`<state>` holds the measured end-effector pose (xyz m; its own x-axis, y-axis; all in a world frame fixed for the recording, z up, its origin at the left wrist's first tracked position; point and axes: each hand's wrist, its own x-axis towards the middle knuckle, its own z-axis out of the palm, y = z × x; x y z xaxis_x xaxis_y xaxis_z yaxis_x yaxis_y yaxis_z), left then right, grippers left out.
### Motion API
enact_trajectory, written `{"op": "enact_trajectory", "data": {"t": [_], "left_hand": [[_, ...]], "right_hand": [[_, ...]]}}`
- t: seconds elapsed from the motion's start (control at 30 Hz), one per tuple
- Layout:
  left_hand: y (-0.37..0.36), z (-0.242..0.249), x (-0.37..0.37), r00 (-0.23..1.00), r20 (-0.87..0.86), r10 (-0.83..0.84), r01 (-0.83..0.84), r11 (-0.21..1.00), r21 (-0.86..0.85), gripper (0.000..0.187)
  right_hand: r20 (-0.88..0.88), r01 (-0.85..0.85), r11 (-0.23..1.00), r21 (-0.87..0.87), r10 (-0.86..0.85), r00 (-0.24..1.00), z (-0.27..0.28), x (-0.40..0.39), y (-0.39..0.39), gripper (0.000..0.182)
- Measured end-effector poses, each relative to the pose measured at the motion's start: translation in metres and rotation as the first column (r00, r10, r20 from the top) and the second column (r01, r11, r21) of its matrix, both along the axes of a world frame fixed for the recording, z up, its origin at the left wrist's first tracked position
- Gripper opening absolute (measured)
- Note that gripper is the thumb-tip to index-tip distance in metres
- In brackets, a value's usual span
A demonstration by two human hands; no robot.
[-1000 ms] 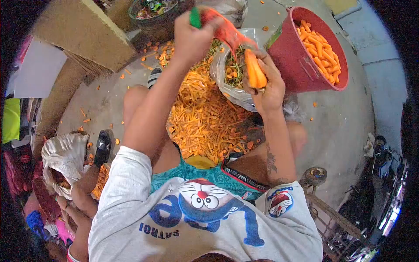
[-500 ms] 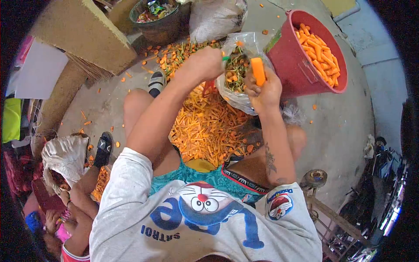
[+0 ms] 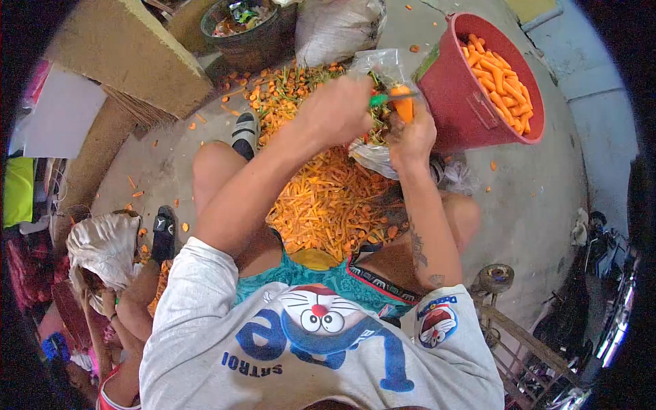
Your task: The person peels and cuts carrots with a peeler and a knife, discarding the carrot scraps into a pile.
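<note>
Gripping a carrot (image 3: 403, 106) in the closed right hand (image 3: 412, 137), the person's left hand (image 3: 338, 109), fisted around a green-handled peeler (image 3: 380, 100), meets it beside the red bucket (image 3: 471, 109).

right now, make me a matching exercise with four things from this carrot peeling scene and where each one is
Things:
1. carrot
2. green-handled peeler
3. red bucket
4. heap of orange peelings

Places:
a. on the floor between the person's knees
b. upright in the right hand
c. in the left hand, against the carrot
d. at the right, full of peeled carrots

Pairs: 1-b, 2-c, 3-d, 4-a
</note>
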<state>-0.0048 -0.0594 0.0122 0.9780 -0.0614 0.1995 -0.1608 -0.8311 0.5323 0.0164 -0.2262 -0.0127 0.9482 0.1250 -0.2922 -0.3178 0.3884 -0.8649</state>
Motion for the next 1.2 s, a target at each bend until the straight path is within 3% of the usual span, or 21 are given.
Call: {"op": "enact_trajectory", "data": {"t": [0.03,0.1,0.17,0.23,0.27,0.3,0.33,0.4,0.43,0.5,0.6,0.63,0.67,0.7,0.73,0.77,0.8,0.9,1.03,1.1,1.2], "left_hand": [[0.000,-0.001,0.002,0.998,-0.040,-0.048,0.047,0.998,-0.033,0.027],[0.005,-0.011,0.005,0.992,-0.083,-0.097,0.091,0.993,-0.072,0.030],[0.023,-0.023,0.020,0.948,-0.317,0.015,0.018,0.995,0.098,0.026],[0.025,-0.018,0.016,0.964,-0.260,0.047,-0.030,0.997,0.071,0.028],[0.028,-0.020,0.018,0.972,-0.228,0.050,-0.040,0.998,0.049,0.029],[0.030,-0.022,0.018,0.979,-0.198,0.050,-0.046,0.999,0.025,0.029],[0.032,-0.018,0.015,0.978,-0.203,0.040,-0.036,0.999,0.023,0.029],[0.038,-0.007,0.007,0.980,-0.188,0.065,-0.057,0.997,0.051,0.031],[0.040,-0.008,0.006,0.979,-0.191,0.072,-0.064,0.997,0.048,0.031],[0.047,-0.011,0.009,0.996,-0.078,0.036,-0.032,0.998,0.048,0.032],[0.049,-0.006,0.008,0.995,-0.077,0.065,-0.064,0.998,0.021,0.030],[0.050,-0.009,0.009,0.995,-0.081,0.065,-0.064,0.998,0.019,0.030],[0.053,-0.011,0.012,0.994,-0.086,0.063,-0.060,0.997,0.042,0.030],[0.056,-0.013,0.014,0.994,-0.092,0.066,-0.060,0.996,0.065,0.030],[0.058,-0.013,0.012,0.993,-0.093,0.077,-0.071,0.995,0.063,0.030],[0.061,-0.010,0.011,0.992,-0.101,0.078,-0.070,0.995,0.074,0.030],[0.063,-0.008,0.009,0.991,-0.109,0.079,-0.070,0.994,0.085,0.029],[0.071,-0.005,0.006,0.994,-0.064,0.087,-0.083,0.995,0.062,0.028],[0.077,0.005,0.002,0.987,-0.144,0.070,-0.061,0.996,0.067,0.027],[0.081,0.001,0.001,0.990,-0.110,0.094,-0.087,0.994,0.061,0.028],[0.082,0.002,0.000,0.987,-0.119,0.105,-0.099,0.994,0.055,0.029]], "right_hand": [[0.073,0.113,0.989,-0.095,-0.107,0.992,0.001,-0.003,0.004,0.033],[0.114,0.061,0.996,-0.069,-0.053,0.992,0.000,-0.009,0.000,0.031],[0.181,-0.003,0.999,-0.043,0.011,0.983,-0.011,0.007,-0.010,0.029],[0.321,0.113,0.990,-0.085,-0.080,0.944,-0.011,0.020,-0.012,0.029],[0.105,0.188,0.977,0.099,-0.198,0.975,0.021,0.016,-0.017,0.029],[0.081,0.269,0.934,0.236,-0.295,0.952,0.020,0.044,-0.041,0.035],[0.238,0.075,0.895,0.440,-0.197,0.951,0.023,0.064,-0.071,0.045],[0.134,0.152,0.788,0.596,-0.285,0.949,0.036,0.079,-0.100,0.054],[0.133,0.148,0.792,0.593,-0.277,0.952,0.030,0.082,-0.097,0.054],[0.112,0.118,0.946,0.301,-0.158,0.981,0.014,0.088,-0.087,0.047],[0.051,-0.239,0.971,-0.021,0.240,0.969,-0.041,0.094,-0.044,0.030],[0.106,-0.276,0.864,-0.420,0.349,0.931,-0.066,0.100,-0.032,0.031],[0.113,-0.235,0.615,-0.752,0.472,0.874,-0.097,0.105,-0.025,0.033],[0.165,-0.102,0.363,-0.926,0.634,0.756,-0.133,0.105,-0.033,0.034],[0.146,0.100,0.107,-0.989,0.780,0.608,-0.174,0.106,-0.046,0.035],[-0.081,-0.079,-0.043,-0.996,0.799,0.595,-0.218,0.111,-0.065,0.039],[-0.361,-0.111,-0.364,-0.925,0.748,0.556,-0.217,0.093,-0.071,0.039],[-0.281,0.018,-0.346,-0.938,0.790,0.545,-0.226,0.048,-0.084,0.038],[-0.517,-0.163,-0.513,-0.843,0.686,0.512,-0.231,0.069,-0.073,0.039],[-0.441,-0.222,-0.412,-0.883,0.570,0.693,-0.195,0.077,-0.070,0.038],[-0.534,-0.171,-0.553,-0.816,0.607,0.588,-0.224,0.084,-0.079,0.037]]}}
